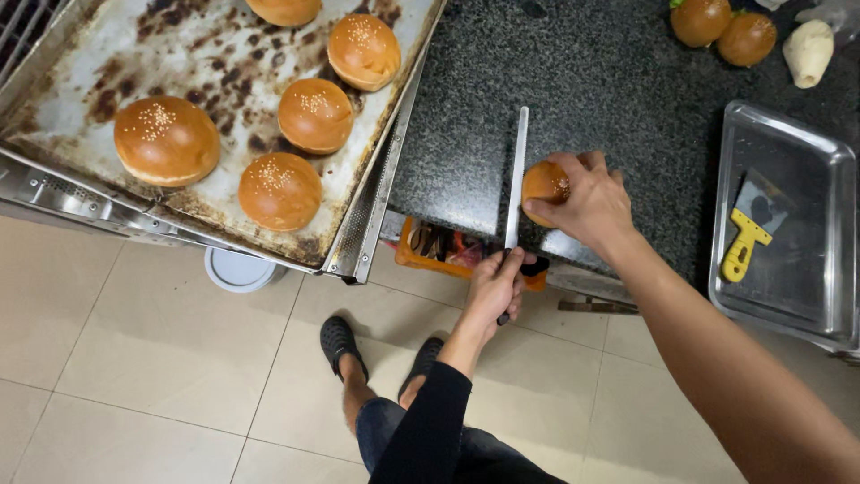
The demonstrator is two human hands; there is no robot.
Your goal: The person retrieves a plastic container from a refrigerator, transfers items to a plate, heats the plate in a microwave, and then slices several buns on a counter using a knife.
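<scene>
My right hand [587,202] grips a golden sesame bun [542,184] near the front edge of the dark speckled counter [609,81]. My left hand [494,287], in a black sleeve, is closed on the handle of a long knife. Its thin blade [517,170] points away from me and lies against the bun's left side. Both hands are at the counter's edge, above the tiled floor.
A worn baking tray [90,90] at the left carries several sesame buns. A steel pan [779,161] with a yellow scraper [746,242] sits at the right. Two buns [721,27] and a pale dough piece [808,52] lie far right. An orange box [448,246] hangs under the counter.
</scene>
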